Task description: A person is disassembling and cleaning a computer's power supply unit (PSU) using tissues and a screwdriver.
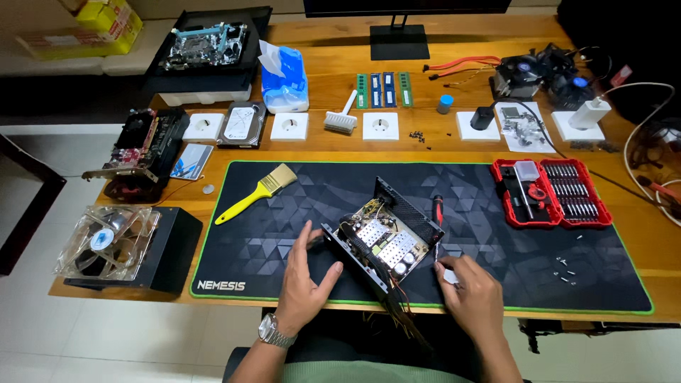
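Note:
An opened power supply [383,237] with its circuit board exposed lies on the dark desk mat [284,213], a bundle of wires trailing off its near end. My left hand [303,280], with a wristwatch, rests open against the unit's left side, fingers spread. My right hand [472,291] sits at the unit's right corner, fingers pinched around the tip of a red-and-black screwdriver [438,216] that lies next to the casing.
A yellow brush [255,193] lies left on the mat, a red bit set [552,193] right, loose screws [564,269] near it. Behind: memory sticks [383,90], hard drive [241,124], white sockets, coolers, motherboard, graphics card [142,149]. A clear fan [106,241] sits on a black box at left.

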